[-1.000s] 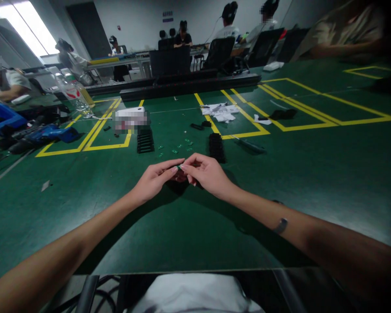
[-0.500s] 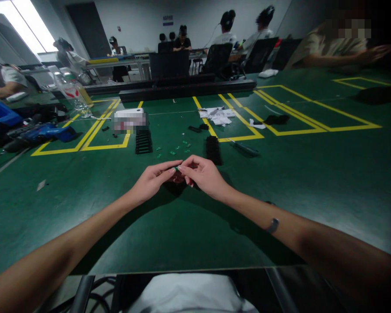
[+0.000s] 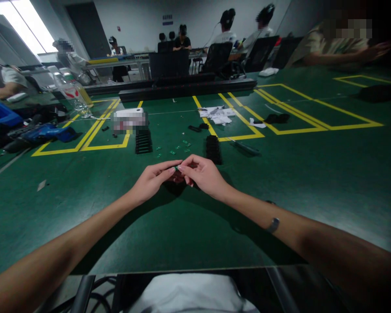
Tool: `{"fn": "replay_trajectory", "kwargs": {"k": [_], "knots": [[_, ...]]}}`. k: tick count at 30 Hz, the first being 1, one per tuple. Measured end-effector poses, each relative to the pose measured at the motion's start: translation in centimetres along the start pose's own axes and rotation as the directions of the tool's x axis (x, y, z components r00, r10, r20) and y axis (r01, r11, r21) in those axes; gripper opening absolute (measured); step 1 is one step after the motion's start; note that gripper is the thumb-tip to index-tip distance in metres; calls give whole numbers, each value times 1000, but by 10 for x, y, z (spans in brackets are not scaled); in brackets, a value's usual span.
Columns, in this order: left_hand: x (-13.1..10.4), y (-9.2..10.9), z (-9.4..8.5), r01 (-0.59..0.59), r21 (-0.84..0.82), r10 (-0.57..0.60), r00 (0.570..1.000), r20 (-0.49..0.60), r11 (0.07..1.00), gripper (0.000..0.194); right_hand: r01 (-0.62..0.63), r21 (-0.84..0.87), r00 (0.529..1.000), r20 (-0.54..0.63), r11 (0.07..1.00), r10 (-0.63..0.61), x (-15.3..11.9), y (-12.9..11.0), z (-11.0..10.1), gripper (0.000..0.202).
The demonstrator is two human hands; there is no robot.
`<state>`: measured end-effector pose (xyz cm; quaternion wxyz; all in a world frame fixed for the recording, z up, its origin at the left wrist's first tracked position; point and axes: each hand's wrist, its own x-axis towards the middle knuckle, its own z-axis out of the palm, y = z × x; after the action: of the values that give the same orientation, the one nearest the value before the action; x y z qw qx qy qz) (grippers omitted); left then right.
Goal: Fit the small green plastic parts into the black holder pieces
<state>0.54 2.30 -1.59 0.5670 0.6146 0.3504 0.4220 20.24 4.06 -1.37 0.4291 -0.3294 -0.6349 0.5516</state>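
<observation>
My left hand (image 3: 154, 179) and my right hand (image 3: 202, 176) meet over the green table (image 3: 182, 234), fingertips close together. Between their thumbs and fingers is a small green piece (image 3: 176, 168), pinched from both sides; its lower part and anything under it are hidden by the fingers. Just beyond the hands lie several small green pieces (image 3: 172, 152). A black slotted rack (image 3: 144, 141) stands behind my left hand, and a dark ridged block (image 3: 213, 149) lies behind my right hand.
A screwdriver (image 3: 244, 148) lies to the right, near crumpled white paper (image 3: 218, 114). A white box (image 3: 128, 118), plastic bottles (image 3: 72, 93) and a blue tool (image 3: 54, 132) are at the left. A long black bar (image 3: 189, 89) crosses behind. Several people sit around the room.
</observation>
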Motion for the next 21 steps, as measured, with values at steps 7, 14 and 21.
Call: {"fn": "replay_trajectory", "kwargs": {"k": [7,14,21], "knots": [[-1,4,3,-18,53,20,999,-34,998,41,-1,20,1000,6,1000,0,1,2,1,27],[-1,3,3,-21,69,24,999,-40,997,39,-7,22,1000,4,1000,7,0,0,1,25],[-2,8,4,-13,99,16,999,-28,995,39,-20,34,1000,8,999,20,-3,-4,2,20]]}}
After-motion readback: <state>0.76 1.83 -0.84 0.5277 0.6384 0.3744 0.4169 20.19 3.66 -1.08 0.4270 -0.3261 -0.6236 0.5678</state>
